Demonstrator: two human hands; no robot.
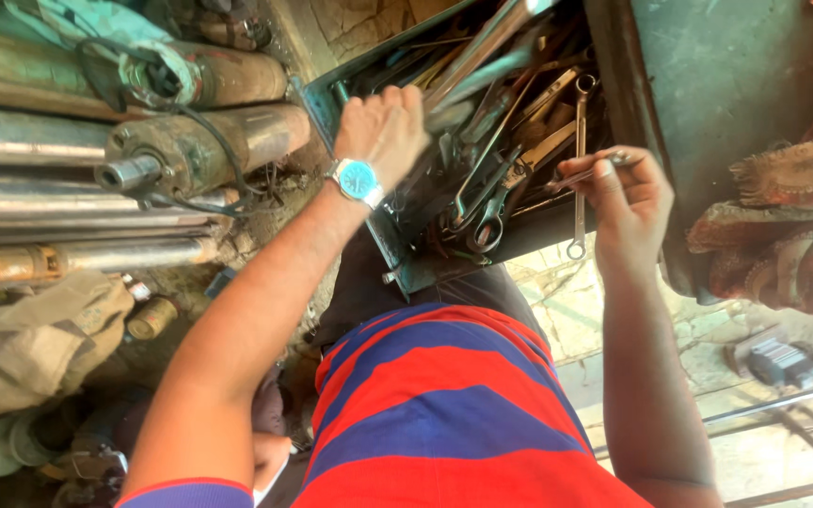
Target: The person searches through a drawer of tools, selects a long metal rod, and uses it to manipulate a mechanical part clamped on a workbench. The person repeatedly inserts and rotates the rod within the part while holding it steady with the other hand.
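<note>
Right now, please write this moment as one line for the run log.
left hand: gripping a tool in the toolbox | right hand: holding a thin wrench | motor pipes: beside the box

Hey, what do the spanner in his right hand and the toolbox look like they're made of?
The spanner held by the right hand looks like bare steel: thin, grey, with a dull shine. The toolbox seems to be painted sheet metal, with a worn blue-green coat and thin folded edges.

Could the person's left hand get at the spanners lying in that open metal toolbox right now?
Probably yes: the left hand is already inside the toolbox, its lid up, with the spanners just beside its fingers and nothing between.
</note>
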